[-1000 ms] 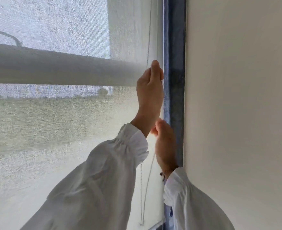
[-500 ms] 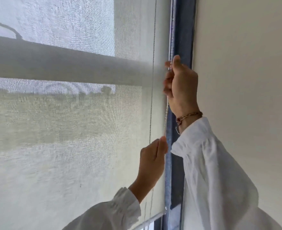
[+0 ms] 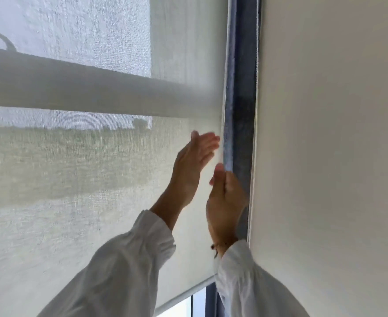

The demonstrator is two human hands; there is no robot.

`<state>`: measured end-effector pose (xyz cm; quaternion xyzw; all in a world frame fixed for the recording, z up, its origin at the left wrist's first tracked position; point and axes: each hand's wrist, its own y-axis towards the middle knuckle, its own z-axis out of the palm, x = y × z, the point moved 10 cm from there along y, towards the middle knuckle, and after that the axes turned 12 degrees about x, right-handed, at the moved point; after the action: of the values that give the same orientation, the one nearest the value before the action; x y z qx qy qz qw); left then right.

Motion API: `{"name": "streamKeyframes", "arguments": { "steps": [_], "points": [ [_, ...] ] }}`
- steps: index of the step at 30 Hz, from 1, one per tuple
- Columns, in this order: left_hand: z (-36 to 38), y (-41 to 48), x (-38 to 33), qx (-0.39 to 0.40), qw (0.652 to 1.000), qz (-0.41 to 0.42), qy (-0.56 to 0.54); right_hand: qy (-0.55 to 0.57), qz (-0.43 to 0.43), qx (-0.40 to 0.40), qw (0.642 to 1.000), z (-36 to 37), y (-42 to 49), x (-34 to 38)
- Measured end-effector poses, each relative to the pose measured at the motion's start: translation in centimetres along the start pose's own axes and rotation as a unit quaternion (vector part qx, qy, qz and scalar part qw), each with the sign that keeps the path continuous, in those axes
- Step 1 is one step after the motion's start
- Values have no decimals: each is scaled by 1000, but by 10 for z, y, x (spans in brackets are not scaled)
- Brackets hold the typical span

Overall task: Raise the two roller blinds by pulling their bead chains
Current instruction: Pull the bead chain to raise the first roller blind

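Centrally, the left hand [image 3: 192, 165] is raised against the blind [image 3: 78, 184], fingers loosely spread and blurred, pinching nothing that shows; just right and lower, the right hand [image 3: 226, 202] is closed with the thumb up at the blind's right edge, though whether it pinches the chain cannot be told, the chain being too faint to make out; white sleeves [image 3: 124, 277] fill the bottom; the blind's bottom bar [image 3: 184, 296] sits at lower centre; right of it run the blue frame [image 3: 241, 92] and wall [image 3: 337, 145].
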<state>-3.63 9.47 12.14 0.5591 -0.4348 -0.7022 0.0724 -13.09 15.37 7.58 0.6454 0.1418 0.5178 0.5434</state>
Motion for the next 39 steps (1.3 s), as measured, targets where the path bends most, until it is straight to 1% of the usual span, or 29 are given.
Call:
{"name": "streamKeyframes", "arguments": {
  "steps": [3, 4, 6, 8, 10, 12, 14, 16, 18, 20, 22, 23, 25, 27, 28, 30, 32, 34, 36, 39],
  "points": [
    [19, 21, -32, 45, 999, -3, -24, -3, -38, 3, 999, 1, -21, -6],
    [25, 25, -38, 41, 999, -14, -22, 2, -44, 9, 999, 2, -23, -5],
    [25, 29, -45, -16, 1000, -15, -2, 12, -49, 28, 998, 6, -22, -1],
    [19, 29, -54, -77, 995, 30, 48, 43, -31, 57, 997, 11, -18, -8],
    [16, 26, -61, -101, 988, 73, 92, 111, 49, 92, 988, 16, -11, -30],
    [13, 21, -64, -108, 985, 91, 101, 174, 152, 116, 966, 17, -1, -51],
    [17, 14, -63, -104, 982, 99, 123, 213, 199, 116, 950, 11, 18, -53],
    [21, 2, -50, -109, 975, 92, 168, 262, 204, 131, 934, 10, 39, -38],
    [24, -14, -22, -105, 977, 58, 178, 296, 187, 162, 923, 12, 59, -18],
    [29, -34, 12, -88, 983, 22, 162, 307, 160, 191, 919, 14, 80, 7],
    [34, -55, 33, -78, 978, 11, 194, 305, 134, 204, 921, 16, 104, 33],
    [37, -64, 42, -70, 974, 11, 217, 293, 131, 192, 927, 16, 115, 44],
    [41, -76, 58, -52, 973, 2, 223, 246, 127, 133, 952, 9, 129, 54],
    [39, -78, 71, -39, 981, -40, 186, 171, 87, 49, 980, -5, 132, 57],
    [37, -77, 75, -36, 986, -62, 149, 124, 56, 23, 990, -10, 129, 61],
    [33, -71, 78, -35, 991, -97, 82, 67, 3, -2, 998, -15, 120, 69],
    [24, -61, 69, -46, 988, -118, 90, 57, -14, -13, 998, -19, 110, 70],
    [15, -48, 56, -57, 988, -116, 80, 50, -26, -26, 998, -23, 94, 64],
    [8, -31, 34, -60, 993, -86, 59, 39, -25, -33, 998, -24, 69, 45],
    [12, -4, -2, -24, 999, -37, 14, 53, -22, -38, 998, -21, 28, 21]
  ]
}}
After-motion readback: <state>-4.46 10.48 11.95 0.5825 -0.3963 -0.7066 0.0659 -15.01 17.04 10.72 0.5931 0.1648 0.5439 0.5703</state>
